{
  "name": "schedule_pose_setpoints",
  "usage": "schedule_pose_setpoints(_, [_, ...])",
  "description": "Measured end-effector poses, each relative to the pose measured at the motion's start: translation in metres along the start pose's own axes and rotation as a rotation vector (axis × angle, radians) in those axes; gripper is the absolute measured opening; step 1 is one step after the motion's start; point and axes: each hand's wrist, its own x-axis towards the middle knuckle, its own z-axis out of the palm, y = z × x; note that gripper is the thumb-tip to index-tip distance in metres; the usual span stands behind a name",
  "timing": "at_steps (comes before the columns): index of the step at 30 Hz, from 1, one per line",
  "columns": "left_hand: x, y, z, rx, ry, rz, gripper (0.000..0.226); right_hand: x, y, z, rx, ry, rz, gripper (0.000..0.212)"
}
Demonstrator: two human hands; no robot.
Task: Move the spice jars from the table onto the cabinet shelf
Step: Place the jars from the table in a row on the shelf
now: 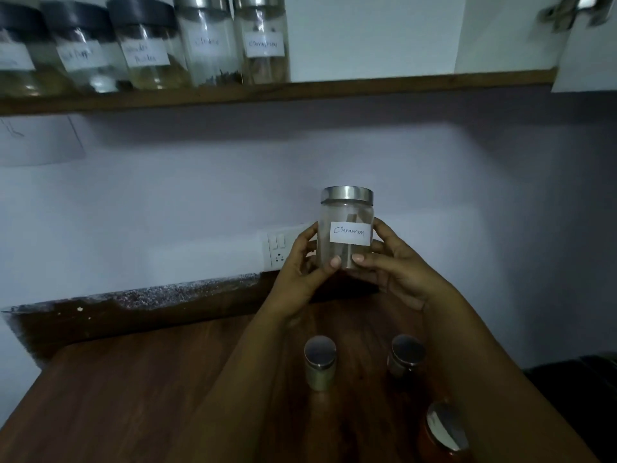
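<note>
At the near edge of the wooden table (133, 396), low on the right, a reddish jar (445, 432) with a metal lid is seen, partly cut off by the frame. A little farther in, two more metal-lidded jars are set on the tabletop between the person's forearms: the left table jar (320, 362) and the right table jar (407, 357), standing apart from each other. Above the table, the cinnamon jar (346, 227) is held upright in the air with both hands, its silver lid on top and its white handwritten label turned toward the camera. The left hand (305, 265) is wrapped around the jar's left side with the thumb pressed on the lower front of the glass, and the right hand (390, 262) is curled around the right side in the same way, thumb meeting the glass near the other thumb. Behind the hands, a white switch and socket plate (277, 250) is fixed to the pale wall. Highest and farthest, a wooden cabinet shelf (367, 86) is seen, on whose left part five labelled jars are lined up side by side: three with dark lids (140, 45) and two taller ones with metal lids (233, 38). The right part of the shelf board is left bare.
</note>
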Motion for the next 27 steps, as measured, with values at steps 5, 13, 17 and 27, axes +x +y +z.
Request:
schedule_pose_setpoints(5, [0.021, 0.051, -0.002, 0.024, 0.059, 0.134, 0.059, 0.013, -0.055, 0.004, -0.119, -0.031, -0.139, 0.086])
schedule_pose_setpoints(13, [0.064, 0.156, 0.006, 0.027, 0.063, 0.468, 0.055, 0.036, -0.175, 0.027, -0.263, -0.063, -0.422, 0.091])
schedule_pose_setpoints(17, [0.095, 0.185, 0.004, 0.117, 0.104, 0.531, 0.062, 0.059, -0.216, 0.028, -0.329, -0.052, -0.473, 0.091])
schedule_pose_setpoints(27, [0.157, 0.187, -0.035, 0.716, 0.481, 0.637, 0.037, 0.133, -0.246, 0.015, -0.815, 0.028, -0.385, 0.094])
